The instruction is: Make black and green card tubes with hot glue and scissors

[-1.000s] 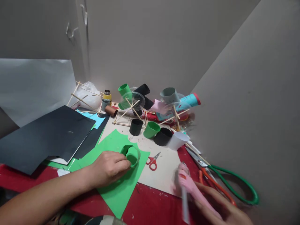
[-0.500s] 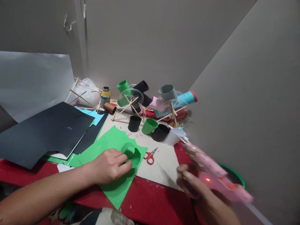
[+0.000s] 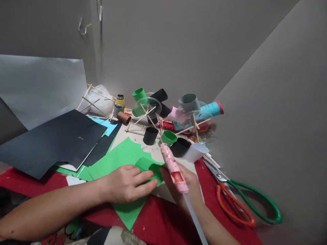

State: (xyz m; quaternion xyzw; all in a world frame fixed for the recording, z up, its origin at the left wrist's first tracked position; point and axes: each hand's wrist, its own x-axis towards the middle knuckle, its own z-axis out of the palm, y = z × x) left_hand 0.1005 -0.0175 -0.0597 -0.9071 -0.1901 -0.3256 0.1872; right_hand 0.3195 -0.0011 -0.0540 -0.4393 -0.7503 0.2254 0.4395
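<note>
The left hand (image 3: pixel 129 183) pinches a curled green paper strip (image 3: pixel 145 163), which lies at its fingertips, between both hands. Just right of the strip, and nearer it than the left wrist, the right hand (image 3: pixel 191 178) grips a pink glue gun (image 3: pixel 171 162), its long axis running forward and slightly left. Whether they touch is unclear. Right of this hand, red tabletop (image 3: pixel 209 194) separates it from green-handled scissors (image 3: pixel 237 183).

Left hand (image 3: pixel 127 182) palm down, fingers (image 3: pixel 146 193) bent, right hand (image 3: pixel 187 180) curled just beside it, both forearms (image 3: pixel 58 205) aslant
</note>
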